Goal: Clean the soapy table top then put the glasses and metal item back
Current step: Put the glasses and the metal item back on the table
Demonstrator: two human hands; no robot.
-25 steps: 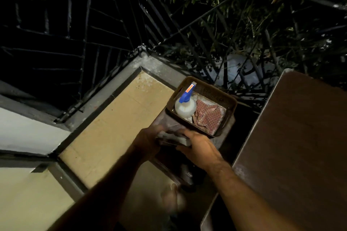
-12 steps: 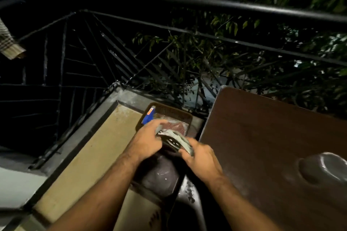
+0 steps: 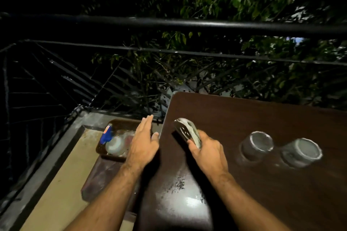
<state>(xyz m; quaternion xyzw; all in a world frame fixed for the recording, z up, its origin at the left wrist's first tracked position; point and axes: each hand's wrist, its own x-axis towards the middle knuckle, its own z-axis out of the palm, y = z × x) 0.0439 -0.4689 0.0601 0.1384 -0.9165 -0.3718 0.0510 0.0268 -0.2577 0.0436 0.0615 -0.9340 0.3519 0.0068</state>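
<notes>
A: What is the right hand (image 3: 207, 153) doing?

B: Its fingers are curled round a shiny metal item (image 3: 187, 132), held tilted just above the dark brown table top (image 3: 244, 118), near the table's left edge. The item is blurred; I see pale patches and a dark face with small marks, but its exact form is hard to make out.

A: And the left hand (image 3: 143, 143)?

B: Flat, fingers straight and together, gripping nothing. It hovers beside the table's left edge, over a brown tray (image 3: 120, 124). Whether the thumb touches the edge I cannot tell.

A: Where are the glasses?

B: Two glasses (image 3: 257, 145) stand side by side on the table top, to the right of the metal item and well apart from it (both smeared by motion, so whether they are mouth up or down stays unclear). A pale film lies around their bases.

A: What sits in the tray?

B: A spray bottle (image 3: 110, 142) with a blue head, partly hidden by the left hand; something reddish beside it is too blurred to name.

A: Anything else?

B: A wet sheen (image 3: 187, 200) on the table's near corner, a black railing (image 3: 169, 22) behind, and leaves in darkness. Both forearms are cut off by the bottom edge.
</notes>
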